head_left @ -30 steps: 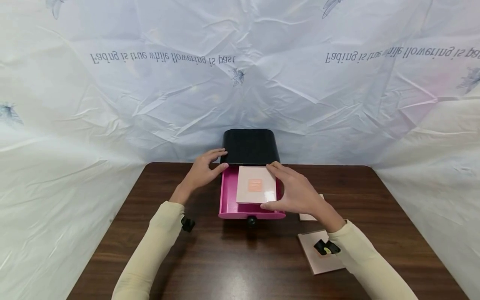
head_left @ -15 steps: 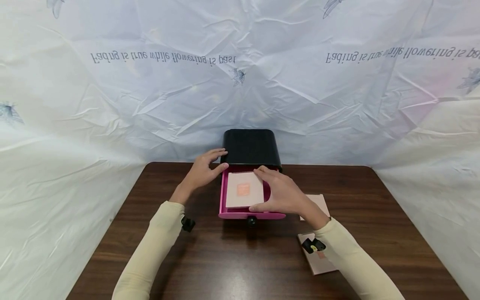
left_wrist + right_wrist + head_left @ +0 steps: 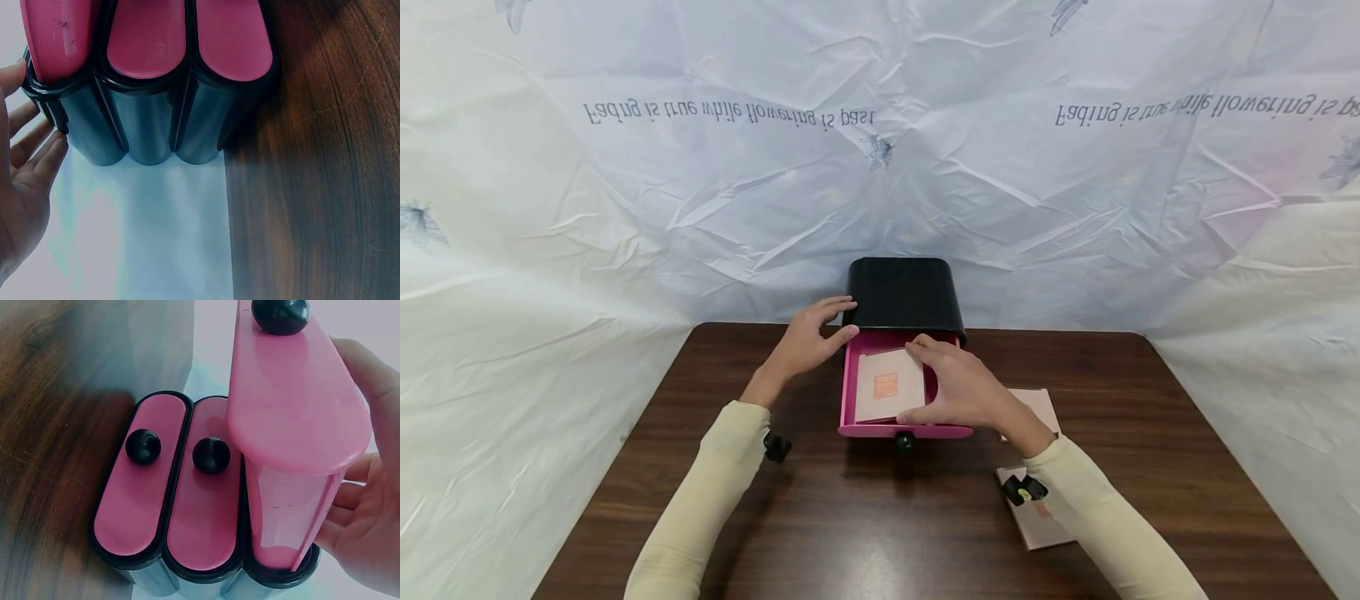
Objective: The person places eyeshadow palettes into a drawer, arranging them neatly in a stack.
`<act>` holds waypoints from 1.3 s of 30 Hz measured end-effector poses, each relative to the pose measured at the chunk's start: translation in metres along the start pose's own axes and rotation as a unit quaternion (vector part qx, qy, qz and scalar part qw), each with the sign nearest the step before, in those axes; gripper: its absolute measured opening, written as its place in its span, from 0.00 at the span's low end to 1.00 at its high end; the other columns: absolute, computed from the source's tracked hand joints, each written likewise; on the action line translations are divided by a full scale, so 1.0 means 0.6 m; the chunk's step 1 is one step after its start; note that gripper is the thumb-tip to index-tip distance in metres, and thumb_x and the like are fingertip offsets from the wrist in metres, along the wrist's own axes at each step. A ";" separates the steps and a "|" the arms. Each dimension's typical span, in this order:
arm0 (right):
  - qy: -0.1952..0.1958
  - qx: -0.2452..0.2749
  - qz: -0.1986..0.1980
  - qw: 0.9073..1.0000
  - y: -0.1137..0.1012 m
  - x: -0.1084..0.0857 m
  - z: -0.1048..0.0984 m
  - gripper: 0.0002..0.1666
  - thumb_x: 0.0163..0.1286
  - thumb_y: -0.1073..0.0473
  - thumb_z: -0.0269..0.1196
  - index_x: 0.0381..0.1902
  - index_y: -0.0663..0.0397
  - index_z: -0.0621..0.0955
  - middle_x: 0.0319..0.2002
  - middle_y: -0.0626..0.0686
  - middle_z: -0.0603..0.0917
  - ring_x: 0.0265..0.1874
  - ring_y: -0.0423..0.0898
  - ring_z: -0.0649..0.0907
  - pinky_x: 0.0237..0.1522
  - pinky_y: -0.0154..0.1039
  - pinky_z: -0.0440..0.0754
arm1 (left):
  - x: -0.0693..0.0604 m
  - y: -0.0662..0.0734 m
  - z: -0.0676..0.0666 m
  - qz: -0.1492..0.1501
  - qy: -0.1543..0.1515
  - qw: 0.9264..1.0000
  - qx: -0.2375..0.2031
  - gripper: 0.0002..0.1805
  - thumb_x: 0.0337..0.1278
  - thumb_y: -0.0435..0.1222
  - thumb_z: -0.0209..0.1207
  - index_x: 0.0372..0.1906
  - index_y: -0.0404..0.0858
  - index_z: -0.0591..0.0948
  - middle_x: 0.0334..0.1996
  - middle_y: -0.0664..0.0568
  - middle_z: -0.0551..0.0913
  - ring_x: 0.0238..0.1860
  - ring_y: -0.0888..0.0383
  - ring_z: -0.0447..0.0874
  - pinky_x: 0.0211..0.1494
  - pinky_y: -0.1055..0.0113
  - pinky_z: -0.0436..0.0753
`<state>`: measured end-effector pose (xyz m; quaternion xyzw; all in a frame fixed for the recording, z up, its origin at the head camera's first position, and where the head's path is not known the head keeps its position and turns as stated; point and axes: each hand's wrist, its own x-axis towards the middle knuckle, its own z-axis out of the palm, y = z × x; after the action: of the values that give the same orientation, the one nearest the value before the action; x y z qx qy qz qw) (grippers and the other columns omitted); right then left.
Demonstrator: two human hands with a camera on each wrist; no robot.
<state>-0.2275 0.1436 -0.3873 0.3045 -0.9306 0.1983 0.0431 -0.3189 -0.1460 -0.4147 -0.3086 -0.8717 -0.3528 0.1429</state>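
My right hand (image 3: 962, 387) pinches a thin pale pink box (image 3: 876, 404) with an orange label, thumb at its near edge and fingers at its far edge. The box lies, slightly turned, within the pulled-out pink drawer (image 3: 863, 432) of a black cabinet (image 3: 904, 292). My left hand (image 3: 805, 337) rests against the cabinet's left side, its fingers extended. In the left wrist view, the left fingers (image 3: 47, 156) touch the black casing near the top. Beneath the extended drawer in the right wrist view, two more pink drawers (image 3: 140, 487) are closed; the right hand is partly hidden behind the top drawer.
Two more pale pink boxes lie on the brown wooden table (image 3: 820, 533) to the right: one box (image 3: 1036, 406) behind the right forearm, another box (image 3: 1037, 525) nearer, partly covered by the sleeve. A printed white sheet (image 3: 737, 208) hangs behind the cabinet.
My right hand has moved left with the pale pink box and lowered it into the drawer; the box has turned slightly. The left hand stays at the cabinet.
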 end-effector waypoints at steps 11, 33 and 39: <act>-0.020 0.015 0.005 1.000 0.002 0.000 0.005 0.64 0.50 0.26 0.74 0.75 0.58 0.70 0.75 0.61 0.68 0.72 0.58 0.72 0.68 0.60 0.74 | -0.001 0.003 -0.001 -0.012 -0.008 1.000 0.001 0.29 0.70 0.50 0.62 0.69 0.40 0.78 0.70 0.46 0.75 0.70 0.48 0.73 0.67 0.51 0.79; 0.114 0.064 -0.039 0.991 0.042 -0.077 -0.040 0.42 0.58 0.43 0.77 0.68 0.47 0.79 0.62 0.51 0.81 0.57 0.48 0.81 0.54 0.53 0.86 | 0.002 -0.004 0.001 -0.002 -0.007 1.000 -0.005 0.29 0.71 0.52 0.61 0.69 0.42 0.78 0.71 0.48 0.74 0.69 0.49 0.74 0.66 0.51 0.79; 0.159 0.045 -0.038 0.986 0.081 -0.132 -0.051 0.39 0.57 0.49 0.79 0.67 0.47 0.80 0.61 0.49 0.83 0.60 0.47 0.80 0.54 0.54 0.84 | 0.001 -0.005 0.001 0.000 -0.007 1.000 -0.013 0.29 0.71 0.52 0.60 0.69 0.41 0.78 0.71 0.48 0.74 0.70 0.48 0.73 0.66 0.50 0.79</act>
<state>-0.1929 0.2351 -0.3920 0.3054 -0.8900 0.2843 0.1840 -0.3210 -0.1471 -0.4165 -0.3129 -0.8680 -0.3619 0.1327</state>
